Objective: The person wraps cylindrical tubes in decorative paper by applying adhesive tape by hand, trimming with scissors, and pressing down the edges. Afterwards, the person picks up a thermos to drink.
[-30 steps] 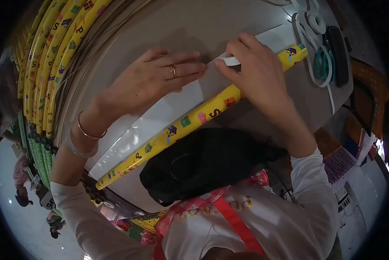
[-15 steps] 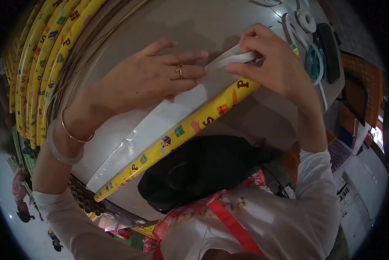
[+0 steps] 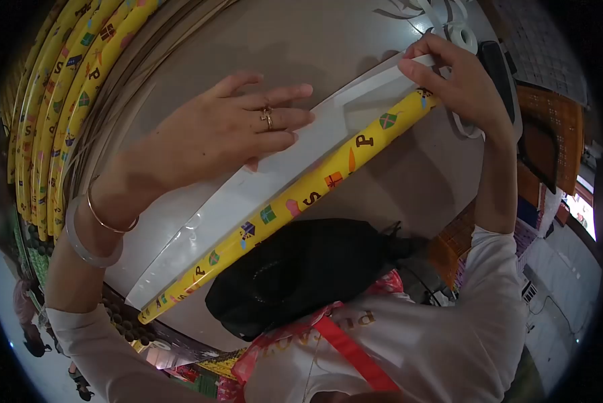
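Yellow letter-printed roll (image 3: 268,215) lay slantwise on the counter (image 3: 301,40), beside a glossy white sheet (image 3: 247,195). My left hand (image 3: 237,127) stayed open over it; my right hand (image 3: 459,80) had shifted outward, pinching a white strip (image 3: 375,84), apparently drawing it straighter.

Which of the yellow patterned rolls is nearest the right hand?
The single roll lying diagonally across the table, its upper end by the right hand; the other rolls are bunched together at the picture's upper left.
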A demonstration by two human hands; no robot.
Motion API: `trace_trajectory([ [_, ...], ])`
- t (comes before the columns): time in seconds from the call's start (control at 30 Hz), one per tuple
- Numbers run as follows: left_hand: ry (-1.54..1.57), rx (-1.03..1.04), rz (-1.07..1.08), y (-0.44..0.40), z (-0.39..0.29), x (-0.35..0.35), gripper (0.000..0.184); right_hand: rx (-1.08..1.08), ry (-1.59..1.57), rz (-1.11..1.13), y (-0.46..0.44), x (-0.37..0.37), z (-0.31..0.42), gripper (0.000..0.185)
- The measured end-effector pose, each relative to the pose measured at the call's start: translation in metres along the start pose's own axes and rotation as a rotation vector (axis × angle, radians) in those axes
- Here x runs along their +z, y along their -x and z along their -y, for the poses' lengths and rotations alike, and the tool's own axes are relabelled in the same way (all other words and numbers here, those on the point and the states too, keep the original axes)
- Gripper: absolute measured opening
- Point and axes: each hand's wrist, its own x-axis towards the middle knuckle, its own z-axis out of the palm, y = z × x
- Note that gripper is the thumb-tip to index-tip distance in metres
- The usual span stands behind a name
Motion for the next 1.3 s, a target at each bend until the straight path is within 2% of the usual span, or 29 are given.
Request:
trace_trajectory([
  [0.1, 0.013, 0.005, -0.001, 0.003, 0.003, 0.001, 0.035, 0.1, -0.082, -0.014, -0.002, 0.007, 0.01, 0.031],
  [0.2, 0.021, -0.001, 0.007, 0.0, 0.002, -0.001, 0.037, 0.129, 0.045, -0.108, -0.001, 0.015, 0.011, 0.03],
  [0.27, 0.018, -0.011, 0.023, -0.001, 0.001, -0.002, 0.038, -0.054, 0.052, -0.257, -0.001, 0.024, 0.004, 0.029],
  [0.47, -0.014, -0.011, 0.027, 0.0, 0.002, -0.002, 0.041, -0.124, 0.095, -0.358, -0.003, 0.034, 0.006, 0.028],
  [0.7, -0.036, -0.005, 0.019, 0.001, 0.001, -0.002, 0.043, -0.083, 0.158, -0.351, -0.005, 0.033, 0.016, 0.027],
  [0.9, -0.017, -0.017, 0.044, 0.002, 0.0, -0.004, 0.043, -0.194, 0.219, -0.42, -0.006, 0.039, 0.012, 0.028],
  [1.07, -0.007, -0.033, 0.067, -0.001, 0.0, -0.003, 0.046, -0.048, 0.156, -0.313, -0.005, 0.037, 0.018, 0.028],
  [1.17, 0.017, -0.04, 0.084, -0.004, 0.001, -0.007, 0.046, -0.037, 0.14, -0.306, -0.007, 0.04, 0.016, 0.027],
  [1.3, 0.119, -0.058, 0.087, -0.017, 0.007, -0.016, 0.037, -0.085, 0.19, -0.349, -0.006, 0.043, 0.016, 0.027],
])
